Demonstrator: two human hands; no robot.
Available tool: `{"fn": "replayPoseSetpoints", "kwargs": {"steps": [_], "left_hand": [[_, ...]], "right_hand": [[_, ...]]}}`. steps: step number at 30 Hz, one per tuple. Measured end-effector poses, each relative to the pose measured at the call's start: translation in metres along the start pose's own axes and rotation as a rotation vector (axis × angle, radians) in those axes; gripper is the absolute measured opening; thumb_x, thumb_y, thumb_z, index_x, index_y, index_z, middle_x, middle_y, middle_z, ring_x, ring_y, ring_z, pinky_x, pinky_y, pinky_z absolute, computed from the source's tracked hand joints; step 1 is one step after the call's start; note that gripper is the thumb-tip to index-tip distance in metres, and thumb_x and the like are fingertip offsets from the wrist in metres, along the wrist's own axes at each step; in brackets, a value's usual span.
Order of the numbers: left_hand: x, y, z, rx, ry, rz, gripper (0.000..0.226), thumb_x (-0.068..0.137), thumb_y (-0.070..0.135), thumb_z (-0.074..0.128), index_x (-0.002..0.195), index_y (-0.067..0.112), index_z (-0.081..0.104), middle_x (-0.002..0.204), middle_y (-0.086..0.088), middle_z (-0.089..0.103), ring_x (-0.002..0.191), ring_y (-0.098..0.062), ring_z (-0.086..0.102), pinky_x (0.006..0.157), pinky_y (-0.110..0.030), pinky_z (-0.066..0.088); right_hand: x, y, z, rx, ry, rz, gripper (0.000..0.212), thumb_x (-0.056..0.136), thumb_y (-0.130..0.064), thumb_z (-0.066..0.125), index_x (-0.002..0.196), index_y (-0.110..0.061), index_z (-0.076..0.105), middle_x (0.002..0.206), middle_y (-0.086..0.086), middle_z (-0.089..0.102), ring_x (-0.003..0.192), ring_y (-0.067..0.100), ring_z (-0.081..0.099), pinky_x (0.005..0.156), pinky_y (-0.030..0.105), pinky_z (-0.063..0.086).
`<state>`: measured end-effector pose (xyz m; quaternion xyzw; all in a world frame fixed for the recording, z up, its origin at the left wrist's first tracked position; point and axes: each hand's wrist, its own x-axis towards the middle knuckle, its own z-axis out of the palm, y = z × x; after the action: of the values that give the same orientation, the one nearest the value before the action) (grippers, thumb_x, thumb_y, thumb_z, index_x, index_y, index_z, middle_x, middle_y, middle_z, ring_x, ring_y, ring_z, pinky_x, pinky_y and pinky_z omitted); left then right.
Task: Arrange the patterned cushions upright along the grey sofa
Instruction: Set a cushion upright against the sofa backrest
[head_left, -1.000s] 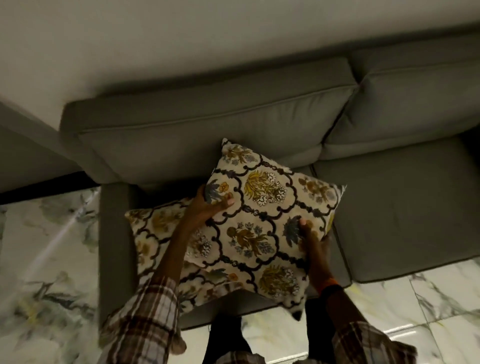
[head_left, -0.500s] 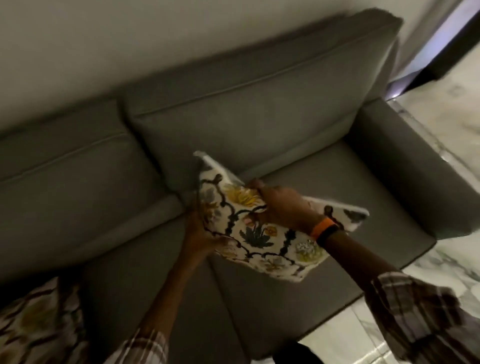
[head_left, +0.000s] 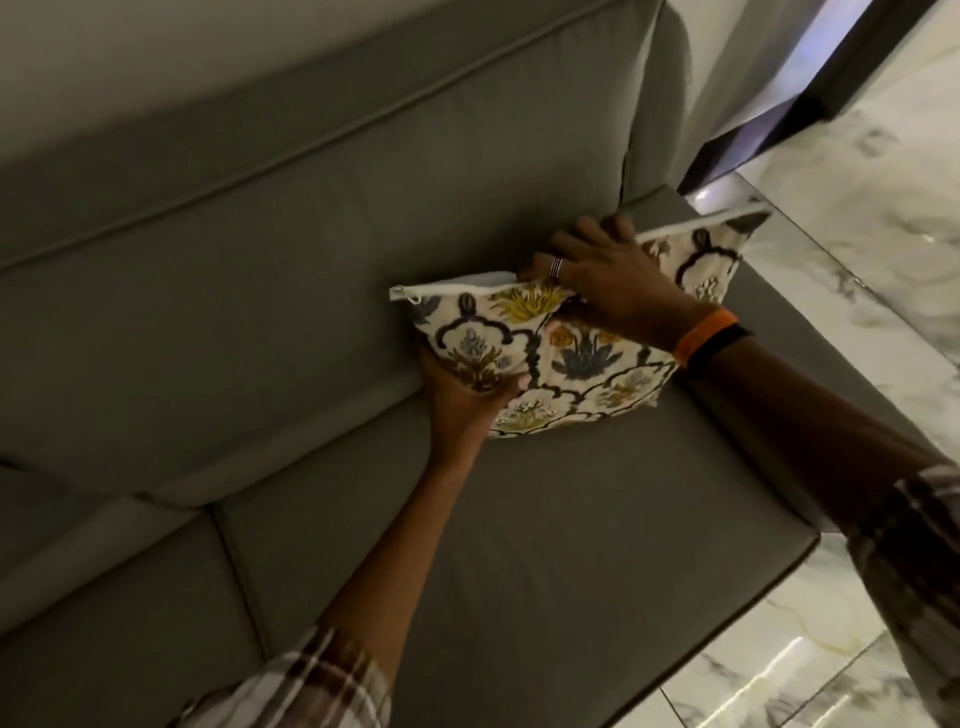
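Note:
A cream cushion (head_left: 587, 358) with yellow, blue and black floral print stands on its lower edge on the right seat of the grey sofa (head_left: 519, 545), leaning toward the back cushion. Its white zipped top edge faces up. My left hand (head_left: 462, 389) grips its lower left corner from beneath. My right hand (head_left: 608, 275), with a ring and an orange wristband, presses down on the top edge near the middle. No other patterned cushion is in view.
The sofa's right armrest (head_left: 810, 322) lies just behind the cushion. Glossy marble floor (head_left: 857, 249) runs along the right and front of the sofa. A dark doorway or curtain edge (head_left: 810, 88) stands at the top right. The left seat (head_left: 104, 623) is bare.
I have carried the cushion from the left end to the sofa's right seat and lowered it onto its edge. My right hand has shifted onto its top edge. The second cushion has left the view.

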<state>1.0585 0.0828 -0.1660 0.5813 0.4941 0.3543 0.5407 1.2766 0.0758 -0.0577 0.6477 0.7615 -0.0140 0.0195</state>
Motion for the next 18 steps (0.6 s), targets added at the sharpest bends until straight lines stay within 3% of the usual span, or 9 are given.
{"fn": "replayPoseSetpoints", "kwargs": {"steps": [2,4,6,8,10,11,13,16,18], "left_hand": [[0.0,0.002,0.02,0.024,0.031,0.031,0.129,0.057,0.041,0.094,0.157,0.013,0.017,0.156,-0.003,0.04,0.143,-0.01,0.043,0.115,-0.022,0.042],[-0.001,-0.009,0.03,0.064,0.064,0.056,0.127,0.057,0.044,0.094,0.157,0.017,0.02,0.156,-0.005,0.041,0.144,-0.014,0.042,0.113,-0.023,0.042],[0.002,-0.024,0.037,0.09,0.056,0.046,0.121,0.055,0.049,0.094,0.153,0.023,0.027,0.153,-0.006,0.046,0.142,-0.016,0.046,0.113,-0.029,0.046],[0.01,-0.042,0.041,0.097,-0.012,-0.028,0.115,0.052,0.054,0.094,0.146,0.018,0.039,0.146,-0.007,0.055,0.137,-0.015,0.054,0.11,-0.036,0.053],[0.019,-0.063,0.042,0.076,-0.116,-0.117,0.121,0.048,0.056,0.096,0.146,0.008,0.043,0.142,-0.008,0.061,0.135,-0.013,0.056,0.108,-0.039,0.052],[0.024,-0.073,0.043,0.065,-0.148,-0.135,0.124,0.047,0.058,0.096,0.147,0.006,0.043,0.143,-0.008,0.061,0.136,-0.013,0.055,0.11,-0.042,0.051],[0.026,-0.077,0.045,0.075,-0.154,-0.14,0.121,0.048,0.058,0.097,0.146,0.009,0.046,0.143,-0.005,0.061,0.137,-0.013,0.055,0.112,-0.047,0.049],[0.016,-0.078,0.055,0.132,-0.131,-0.062,0.078,0.062,0.03,0.097,0.131,0.027,0.06,0.132,0.003,0.067,0.132,-0.009,0.059,0.113,-0.04,0.05],[0.013,-0.087,0.059,0.137,-0.117,-0.039,0.069,0.068,0.013,0.094,0.125,0.034,0.061,0.133,0.006,0.066,0.131,-0.007,0.058,0.114,-0.039,0.048]], "right_hand": [[-0.008,0.017,0.013,0.063,0.131,0.076,0.065,0.089,-0.032,0.08,0.15,-0.024,0.057,0.153,0.019,0.053,0.144,0.047,0.042,0.121,0.066,0.024],[-0.029,0.027,0.04,0.238,0.318,0.318,0.075,0.085,-0.048,0.081,0.152,-0.028,0.053,0.164,0.016,0.042,0.153,0.044,0.031,0.126,0.063,0.016],[-0.056,0.037,0.079,0.553,0.554,0.688,0.106,0.072,-0.071,0.083,0.158,-0.025,0.043,0.168,0.014,0.034,0.156,0.037,0.03,0.129,0.06,0.023],[-0.077,0.043,0.114,1.02,0.655,0.934,0.132,0.061,-0.075,0.088,0.164,-0.02,0.027,0.167,0.011,0.034,0.154,0.026,0.036,0.127,0.063,0.033],[-0.085,0.056,0.142,1.385,0.504,0.882,0.128,0.066,-0.046,0.095,0.164,-0.015,0.019,0.155,0.005,0.05,0.137,0.009,0.059,0.119,0.064,0.046],[-0.086,0.063,0.151,1.436,0.402,0.831,0.129,0.066,-0.037,0.098,0.164,-0.014,0.017,0.148,0.001,0.056,0.128,0.005,0.066,0.113,0.062,0.052],[-0.077,0.076,0.156,1.439,0.291,0.761,0.142,0.058,-0.047,0.101,0.165,-0.018,0.012,0.15,0.004,0.056,0.132,0.015,0.066,0.109,0.059,0.057],[-0.061,0.083,0.152,1.431,0.351,0.685,0.14,0.056,-0.046,0.101,0.165,-0.02,0.017,0.159,0.008,0.051,0.143,0.025,0.057,0.114,0.053,0.054],[-0.061,0.082,0.156,1.405,0.428,0.641,0.134,0.057,-0.042,0.101,0.162,-0.024,0.021,0.162,0.007,0.045,0.146,0.022,0.053,0.114,0.039,0.056]]}}
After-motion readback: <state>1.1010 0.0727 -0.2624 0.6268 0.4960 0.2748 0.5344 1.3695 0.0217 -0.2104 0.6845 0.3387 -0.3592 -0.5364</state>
